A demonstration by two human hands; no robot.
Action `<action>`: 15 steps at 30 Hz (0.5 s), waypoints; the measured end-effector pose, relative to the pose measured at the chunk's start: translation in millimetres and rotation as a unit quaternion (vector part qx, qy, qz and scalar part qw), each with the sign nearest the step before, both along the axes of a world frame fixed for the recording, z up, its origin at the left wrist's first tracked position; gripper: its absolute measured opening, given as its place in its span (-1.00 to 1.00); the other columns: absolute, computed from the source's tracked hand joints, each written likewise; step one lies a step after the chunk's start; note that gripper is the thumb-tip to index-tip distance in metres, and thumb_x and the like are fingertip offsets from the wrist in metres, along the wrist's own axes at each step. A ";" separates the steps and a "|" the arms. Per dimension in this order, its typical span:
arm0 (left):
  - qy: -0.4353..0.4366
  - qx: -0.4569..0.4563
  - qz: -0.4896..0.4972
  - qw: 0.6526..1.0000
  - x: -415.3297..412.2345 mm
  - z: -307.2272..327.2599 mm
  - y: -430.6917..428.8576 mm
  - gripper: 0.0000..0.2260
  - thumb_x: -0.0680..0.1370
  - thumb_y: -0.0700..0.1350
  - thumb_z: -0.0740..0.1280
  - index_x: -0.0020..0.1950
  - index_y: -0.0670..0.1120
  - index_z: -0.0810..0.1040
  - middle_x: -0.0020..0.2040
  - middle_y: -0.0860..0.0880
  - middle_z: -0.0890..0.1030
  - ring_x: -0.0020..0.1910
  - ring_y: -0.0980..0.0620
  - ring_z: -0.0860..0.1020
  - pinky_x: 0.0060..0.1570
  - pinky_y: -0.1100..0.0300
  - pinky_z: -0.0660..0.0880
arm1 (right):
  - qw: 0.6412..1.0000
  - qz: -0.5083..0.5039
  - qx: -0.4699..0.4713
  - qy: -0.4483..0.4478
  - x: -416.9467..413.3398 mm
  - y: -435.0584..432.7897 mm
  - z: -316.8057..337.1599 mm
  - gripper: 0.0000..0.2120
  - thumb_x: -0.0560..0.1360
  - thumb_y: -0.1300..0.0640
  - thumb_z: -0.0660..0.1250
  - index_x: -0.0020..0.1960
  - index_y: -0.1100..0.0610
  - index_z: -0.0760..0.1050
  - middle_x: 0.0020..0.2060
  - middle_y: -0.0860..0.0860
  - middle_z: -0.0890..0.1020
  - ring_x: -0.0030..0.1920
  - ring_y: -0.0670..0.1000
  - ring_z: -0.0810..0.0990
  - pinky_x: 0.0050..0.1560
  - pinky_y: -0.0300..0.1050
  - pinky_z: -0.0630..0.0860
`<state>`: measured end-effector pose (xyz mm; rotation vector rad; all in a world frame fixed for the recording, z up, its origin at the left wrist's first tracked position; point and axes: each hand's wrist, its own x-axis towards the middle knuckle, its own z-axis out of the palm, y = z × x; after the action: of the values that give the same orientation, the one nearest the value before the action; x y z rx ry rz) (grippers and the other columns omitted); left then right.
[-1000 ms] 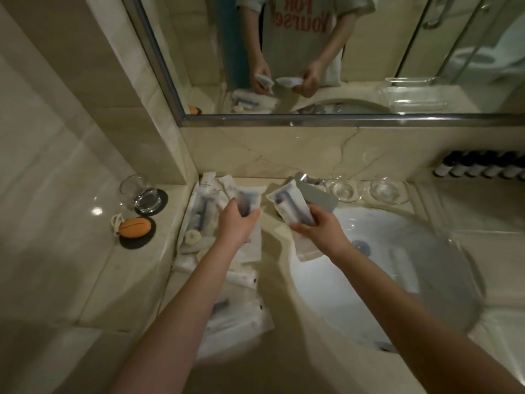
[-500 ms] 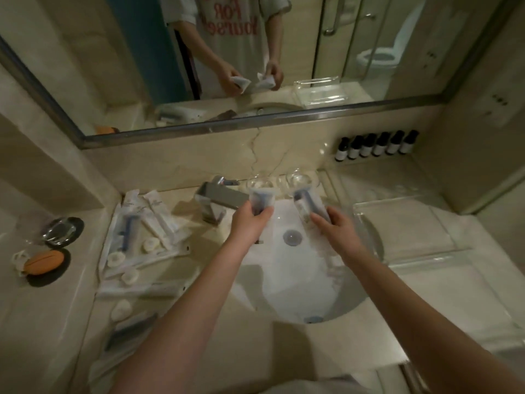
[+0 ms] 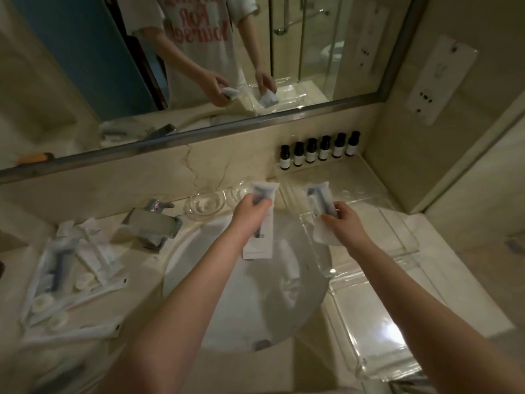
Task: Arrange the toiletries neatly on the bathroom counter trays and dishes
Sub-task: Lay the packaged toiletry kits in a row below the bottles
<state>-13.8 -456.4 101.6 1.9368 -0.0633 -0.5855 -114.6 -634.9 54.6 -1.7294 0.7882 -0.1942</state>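
A: How many packets is the person holding?

B: Two, one per hand. The left hand [image 3: 250, 211] is closed around a white razor packet [image 3: 260, 220] over the far rim of the sink [image 3: 227, 308]. The right hand [image 3: 342, 223] pinches a second razor packet [image 3: 319, 201] just right of the sink, over the near clear tray [image 3: 397, 231].

A: And the trays?

B: Two clear trays, both right of the sink; the second tray [image 3: 369, 336] lies nearer the person. Two small glass dishes [image 3: 204, 204] sit behind the sink, beside the faucet [image 3: 153, 223].

A: Bottles?

B: Six dark bottles [image 3: 318, 150] in a row against the back wall, behind and right of the sink.

A: Anything left of the sink?

B: A loose pile of wrapped toiletries [image 3: 71, 271], with about five small round white pieces among them; the packets overlap too much to count.
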 end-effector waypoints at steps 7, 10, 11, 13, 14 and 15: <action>-0.020 0.053 -0.014 0.998 26.1 -8.0 -48.0 -0.73 0.55 -0.02 0.27 0.18 -0.14 0.47 0.04 -0.07 0.55 -0.03 -0.03 0.51 -0.32 0.23 0.37 | 0.998 -0.043 -0.020 0.034 47.4 -75.8 -14.9 -0.63 0.47 0.19 0.32 0.26 0.21 0.43 0.11 0.17 0.57 0.00 0.15 0.53 -0.04 -0.03 0.43; -0.030 0.064 -0.019 0.997 41.7 -11.6 -67.0 -0.71 0.55 -0.02 0.28 0.19 -0.15 0.48 0.03 -0.06 0.56 -0.05 -0.01 0.51 -0.30 0.25 0.36 | 0.995 -0.040 -0.068 0.061 68.1 -100.2 -18.5 -0.60 0.48 0.17 0.32 0.30 0.20 0.41 0.16 0.20 0.57 0.10 0.21 0.55 0.07 0.01 0.46; -0.029 0.066 -0.024 0.997 45.6 -12.2 -73.0 -0.71 0.55 -0.02 0.28 0.19 -0.14 0.48 0.02 -0.05 0.56 -0.06 0.00 0.51 -0.30 0.24 0.37 | 0.991 -0.031 -0.105 0.081 72.6 -106.3 -19.3 -0.58 0.49 0.16 0.31 0.32 0.21 0.40 0.18 0.22 0.56 0.15 0.23 0.53 0.11 0.02 0.45; -0.026 0.066 -0.030 0.997 52.9 -16.3 -82.7 -0.69 0.54 -0.01 0.29 0.20 -0.15 0.48 0.06 -0.08 0.58 -0.04 -0.01 0.53 -0.21 0.18 0.41 | 0.973 -0.003 -0.194 0.122 77.9 -114.4 -23.6 -0.55 0.50 0.15 0.30 0.36 0.24 0.35 0.22 0.25 0.54 0.20 0.26 0.50 0.15 0.00 0.42; -0.024 0.066 -0.029 0.997 55.5 -18.7 -86.4 -0.68 0.53 0.00 0.30 0.20 -0.15 0.48 0.08 -0.09 0.59 -0.01 -0.03 0.55 -0.14 0.16 0.42 | 0.963 0.011 -0.234 0.135 78.3 -117.0 -27.4 -0.54 0.50 0.14 0.29 0.36 0.25 0.33 0.22 0.27 0.52 0.21 0.27 0.49 0.15 0.01 0.41; -0.022 0.067 -0.028 0.997 57.4 -20.6 -89.4 -0.67 0.53 0.00 0.30 0.21 -0.15 0.48 0.10 -0.09 0.59 0.03 -0.04 0.56 -0.09 0.15 0.43 | 0.951 0.022 -0.273 0.145 77.0 -118.4 -31.4 -0.52 0.50 0.12 0.29 0.37 0.26 0.32 0.23 0.28 0.50 0.21 0.28 0.46 0.16 0.03 0.39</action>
<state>43.5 -545.8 81.0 2.0839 -0.1091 -0.5975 -37.6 -753.3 23.2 -2.3347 0.9674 -0.1352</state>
